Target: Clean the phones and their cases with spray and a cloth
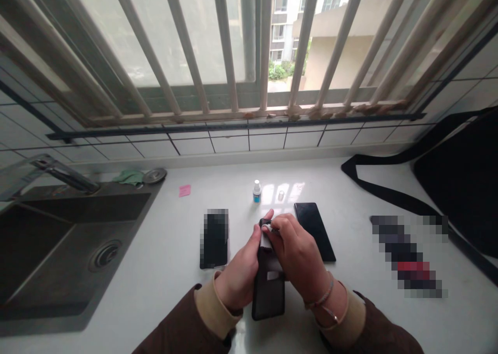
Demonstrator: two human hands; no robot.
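Note:
My left hand (pixel 241 268) is wrapped round the side of a dark phone (pixel 268 299), its thumb near the top end. The phone is held over the counter with its lower end toward me. My right hand (pixel 302 250) pinches a small whitish cloth (pixel 265 241) against the phone's upper part. The right fingers hide part of the cloth and the phone's right edge. Beyond the hands stands a small white bottle with a blue label (pixel 257 193). A dark tablet (pixel 316 232) lies just right of my right hand.
Left of my hands lies another black phone (pixel 215 240), partly pixelated. A pink sticky note (pixel 184 190) is farther back. The sink (pixel 116 281) with its faucet (pixel 70 175) fills the left side. At right are a blurred dark item (pixel 408 255) and a black bag (pixel 459 162) with its strap.

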